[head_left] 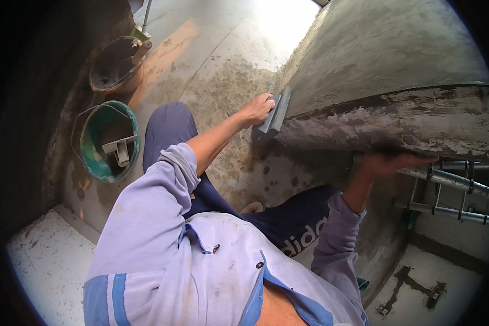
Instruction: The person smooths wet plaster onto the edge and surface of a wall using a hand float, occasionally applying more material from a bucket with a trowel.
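My left hand [258,110] is closed around the handle of a grey plastering trowel [277,115]. The trowel's blade stands on edge against the corner where a plastered wall face [396,51] meets a long, mortar-stained plank [386,122]. Smooth, damp-looking grey plaster covers that face, and the plank runs along its near edge. On the right, my right hand [388,163] is stretched out flat with straight fingers, up against the plank's near lower edge. Shadow makes it hard to tell how firmly it presses there. Nothing shows in that hand.
A green bucket [87,138] holds a second trowel [120,149]. Beyond it stands a dark-mouthed bucket [126,81] with a handled tool leaning in it. A metal ladder [462,182] lies at the right, near my right hand. The concrete floor [223,81] is spotted with wet splashes.
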Tool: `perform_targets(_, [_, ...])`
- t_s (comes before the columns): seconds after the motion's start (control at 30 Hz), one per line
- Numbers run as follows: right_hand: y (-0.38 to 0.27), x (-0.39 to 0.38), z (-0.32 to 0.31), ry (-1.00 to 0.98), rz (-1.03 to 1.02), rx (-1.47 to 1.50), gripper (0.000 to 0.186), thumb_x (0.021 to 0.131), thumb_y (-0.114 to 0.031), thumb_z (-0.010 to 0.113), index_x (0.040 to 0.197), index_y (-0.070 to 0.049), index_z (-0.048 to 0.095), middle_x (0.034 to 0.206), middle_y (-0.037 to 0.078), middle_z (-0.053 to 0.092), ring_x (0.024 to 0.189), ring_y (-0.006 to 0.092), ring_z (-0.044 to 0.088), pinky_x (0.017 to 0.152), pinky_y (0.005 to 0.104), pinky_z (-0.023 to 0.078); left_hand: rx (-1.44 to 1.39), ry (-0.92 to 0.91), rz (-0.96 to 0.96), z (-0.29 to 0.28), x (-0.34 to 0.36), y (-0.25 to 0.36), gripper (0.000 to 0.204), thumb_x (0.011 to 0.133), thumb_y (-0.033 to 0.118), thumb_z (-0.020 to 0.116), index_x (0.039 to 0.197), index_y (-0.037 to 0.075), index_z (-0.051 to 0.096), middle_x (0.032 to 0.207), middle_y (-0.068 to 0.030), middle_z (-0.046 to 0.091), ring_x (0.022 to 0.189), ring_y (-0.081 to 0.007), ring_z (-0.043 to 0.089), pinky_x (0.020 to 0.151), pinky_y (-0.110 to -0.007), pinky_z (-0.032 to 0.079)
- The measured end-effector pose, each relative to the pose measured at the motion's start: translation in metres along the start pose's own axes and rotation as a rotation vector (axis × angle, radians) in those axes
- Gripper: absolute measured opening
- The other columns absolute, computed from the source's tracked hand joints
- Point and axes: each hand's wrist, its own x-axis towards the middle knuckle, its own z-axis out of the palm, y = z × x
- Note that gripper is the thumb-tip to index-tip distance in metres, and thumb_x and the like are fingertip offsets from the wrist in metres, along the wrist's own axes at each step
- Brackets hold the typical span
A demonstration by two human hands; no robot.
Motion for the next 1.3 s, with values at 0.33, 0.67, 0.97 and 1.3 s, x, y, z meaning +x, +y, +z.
perform_targets(0.33, [0.005, -0.007, -0.008, -0.017, 0.055, -0.336, 0.082, 0.103, -0.045, 0.037, 0.152, 0.004, -0.007, 0.158, 0.026, -0.003, 0.146, 0.0349, 0.014, 0.12, 0.0487, 0.013, 0.004, 0.062, 0.27, -0.059, -0.035, 0.227, 0.042, 0.1, 0.031, 0.038, 0.12, -0.003, 0.052, 0.089, -0.0132, 0.059, 0.068, -0.0231, 0.06, 0.072, -0.04, 0.054])
perform_targets(0.67, [-0.005, -0.005, 0.002, 0.043, 0.145, -0.147, 0.081, 0.102, -0.043, 0.038, 0.153, 0.004, -0.006, 0.157, 0.028, 0.002, 0.145, 0.0366, 0.017, 0.119, 0.0476, 0.017, 0.154, 0.075, -0.144, -0.002, 0.005, -0.057, 0.045, 0.096, 0.027, 0.046, 0.131, -0.001, 0.053, 0.118, -0.0215, 0.062, 0.109, -0.03, 0.059, 0.096, -0.038, 0.044])
perform_targets(0.97, [-0.005, -0.002, 0.004, 0.032, 0.076, -0.161, 0.083, 0.101, -0.044, 0.041, 0.152, 0.007, 0.0, 0.155, 0.03, 0.01, 0.143, 0.0388, 0.022, 0.116, 0.0495, 0.02, 0.159, 0.023, 0.016, 0.002, 0.0, 0.022, 0.045, 0.093, 0.025, 0.045, 0.127, -0.003, 0.055, 0.113, -0.0217, 0.062, 0.104, -0.0304, 0.058, 0.092, -0.038, 0.045])
perform_targets(1.3, [-0.009, 0.0, 0.008, 0.055, 0.028, -0.113, 0.082, 0.099, -0.036, 0.049, 0.152, 0.008, 0.005, 0.153, 0.029, 0.016, 0.141, 0.0359, 0.027, 0.114, 0.0473, 0.025, 0.017, -0.116, 0.124, -0.026, -0.034, 0.223, 0.026, 0.097, 0.015, 0.039, 0.111, -0.001, 0.054, 0.103, -0.0172, 0.053, 0.096, -0.026, 0.058, 0.082, -0.042, 0.051])
